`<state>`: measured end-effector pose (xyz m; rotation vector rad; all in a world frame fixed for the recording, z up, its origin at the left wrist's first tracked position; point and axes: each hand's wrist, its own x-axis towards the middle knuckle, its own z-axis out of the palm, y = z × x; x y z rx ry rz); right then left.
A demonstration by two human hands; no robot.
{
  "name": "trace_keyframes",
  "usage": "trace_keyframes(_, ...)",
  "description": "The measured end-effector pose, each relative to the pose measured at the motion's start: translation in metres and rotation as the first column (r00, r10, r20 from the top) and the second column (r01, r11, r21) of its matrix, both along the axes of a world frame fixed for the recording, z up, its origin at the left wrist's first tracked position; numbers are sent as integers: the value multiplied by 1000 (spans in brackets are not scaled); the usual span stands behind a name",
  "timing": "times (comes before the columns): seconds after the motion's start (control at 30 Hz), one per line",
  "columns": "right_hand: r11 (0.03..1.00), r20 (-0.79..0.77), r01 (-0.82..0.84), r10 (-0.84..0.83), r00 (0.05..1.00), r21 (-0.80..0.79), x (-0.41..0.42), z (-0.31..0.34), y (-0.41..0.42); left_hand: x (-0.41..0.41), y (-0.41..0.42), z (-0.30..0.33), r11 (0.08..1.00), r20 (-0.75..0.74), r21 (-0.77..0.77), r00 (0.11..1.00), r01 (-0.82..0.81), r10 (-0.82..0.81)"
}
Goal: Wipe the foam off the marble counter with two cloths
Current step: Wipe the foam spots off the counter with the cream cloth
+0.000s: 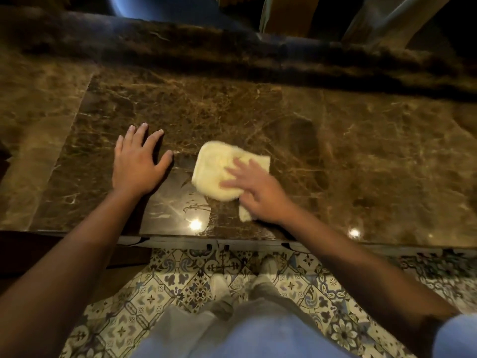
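Observation:
A pale yellow cloth (215, 169) lies crumpled on the brown marble counter (361, 151), near its front edge. My right hand (258, 192) presses flat on the cloth's right part, fingers spread and blurred by motion. My left hand (138, 164) rests flat on the bare marble to the left of the cloth, fingers apart, holding nothing. Wet streaks (196, 205) shine on the stone just in front of the cloth. I see only one cloth and no clear foam.
A raised dark marble ledge (232, 47) runs along the back of the counter. Chair legs (387, 19) and a blue rounded shape (160, 6) stand beyond it. Patterned floor tiles (180, 280) and my feet show below the counter's front edge.

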<state>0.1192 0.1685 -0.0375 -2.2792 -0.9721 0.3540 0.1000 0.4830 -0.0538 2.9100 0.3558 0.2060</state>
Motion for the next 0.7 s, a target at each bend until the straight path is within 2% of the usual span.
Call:
trace_keyframes(0.07, 997, -31, -65, 66, 997, 29, -37, 0, -11, 0, 0, 0, 1000, -1, -5, 1000, 1, -1)
trace_keyframes(0.13, 995, -79, -55, 62, 995, 78, -60, 3, -27, -1, 0, 1, 1000, 0, -8, 1000, 3, -3)
trace_keyframes(0.2, 992, -154, 61, -43, 987, 111, -70, 13, -47, -1, -1, 2, 1000, -1, -18, 1000, 6, -6)
trace_keyframes(0.27, 952, -213, 279, -248, 945, 127, -72, 28, -71, -2, -1, 3, 1000, -5, -21, 1000, 6, -7)
trace_keyframes(0.37, 750, -149, 619, -601, 785, 233, -62, 40, -114, -2, -1, 2, 1000, -13, -17, 1000, 5, -5)
trace_keyframes(0.43, 609, -92, 754, -760, 644, 246, -52, 33, -139, -2, -1, 2, 1000, -15, -18, 1000, 4, -5)
trace_keyframes(0.47, 569, -70, 794, -802, 593, 213, -49, 26, -146, -2, -2, 2, 1000, -16, -16, 1000, 7, -7)
trace_keyframes(0.53, 580, -5, 811, -813, 582, 83, -49, 12, -146, -2, -2, 2, 1000, -17, -9, 1000, 6, -6)
trace_keyframes(0.6, 649, 79, 760, -756, 650, -39, -55, 1, -126, -2, -2, 3, 1000, -23, -6, 1000, 3, -3)
trace_keyframes(0.7, 756, 177, 642, -620, 765, -125, -72, -5, -75, -2, -2, 4, 1000, -26, -3, 1000, 2, -2)
